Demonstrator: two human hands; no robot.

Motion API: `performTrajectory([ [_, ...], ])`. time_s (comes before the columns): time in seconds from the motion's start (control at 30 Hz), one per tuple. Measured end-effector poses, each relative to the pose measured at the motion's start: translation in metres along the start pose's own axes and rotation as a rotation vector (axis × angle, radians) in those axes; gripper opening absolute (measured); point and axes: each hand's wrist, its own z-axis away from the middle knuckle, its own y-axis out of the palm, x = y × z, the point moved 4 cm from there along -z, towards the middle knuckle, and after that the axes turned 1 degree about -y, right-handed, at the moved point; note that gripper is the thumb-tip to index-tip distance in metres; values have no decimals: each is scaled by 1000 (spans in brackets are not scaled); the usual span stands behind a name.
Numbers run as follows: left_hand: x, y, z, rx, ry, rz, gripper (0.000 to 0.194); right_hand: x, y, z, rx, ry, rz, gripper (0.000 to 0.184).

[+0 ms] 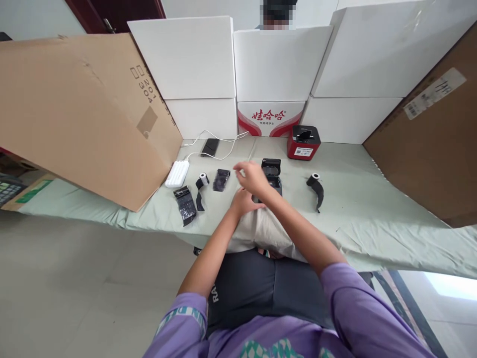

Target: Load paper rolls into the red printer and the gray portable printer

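Note:
A small black portable printer (275, 183) sits near the table's front edge, its lid (271, 167) flipped up. My left hand (243, 201) lies along its left side, thumb at the near edge, gripping it. My right hand (253, 179) crosses above the left one, partly covering the printer. Its fingers point left, bent and a little apart, and I see nothing between them. Just left of those fingertips lies a black film strip (222, 179). Further left are a small roll with a black tail (202, 186) and a shiny black strip (185, 205).
To the right lie another black-tailed roll (316, 189) and a red and black box-shaped device (303, 142). A white power bank (177, 174), a cable (219, 158) and a dark phone (210, 147) are at left. White boxes (199, 59) and cardboard (93, 109) wall the table; a person is behind.

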Motion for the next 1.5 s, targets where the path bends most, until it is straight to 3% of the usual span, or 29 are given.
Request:
performTrajectory([
  [0.1, 5, 3, 0, 4, 31, 38, 68, 26, 67, -33, 256, 41, -4, 32],
  [0.17, 10, 6, -5, 51, 20, 19, 69, 34, 102, -49, 340, 82, 42, 36],
  [0.23, 16, 10, -12, 123, -8, -14, 82, 34, 124, -59, 341, 134, 57, 37],
  [0.33, 21, 15, -16, 173, -21, -49, 97, 27, 134, -65, 285, 145, -16, 30],
  [0.5, 21, 16, -9, 130, 38, -43, 76, 13, 123, -58, 206, 70, -94, 19],
  [0.6, 14, 13, -6, 129, 40, -70, 78, 11, 122, -53, 210, 104, -136, 13],
  [0.67, 9, 9, -6, 132, 29, -86, 79, 12, 118, -51, 172, 133, -299, 12],
  [0.73, 4, 5, -6, 118, 14, -109, 73, 9, 107, -46, 138, 184, -606, 13],
  [0.83, 0, 2, -7, 82, -14, -132, 65, -10, 72, -26, 81, 272, -1110, 22],
  [0.9, -1, 2, -7, 74, -23, -123, 74, -32, 36, -3, 20, 295, -1322, 33],
  [0.97, -1, 2, -6, 59, -47, -109, 87, -58, -1, 22, -34, 311, -1399, 40],
  [1.07, 0, -1, -3, 6, -116, -109, 86, -95, -36, 52, -83, 363, -1381, 42],
  [1.17, -3, -4, -1, -30, -119, -131, 77, -123, -42, 68, -193, 419, -1396, 38],
  [1.27, -8, -6, -2, -20, -72, -192, 73, -134, -35, 72, -250, 430, -1426, 35],
  [1.5, -5, -5, -3, 27, -134, -249, 63, -126, -37, 76, -106, 413, -1429, 69],
])
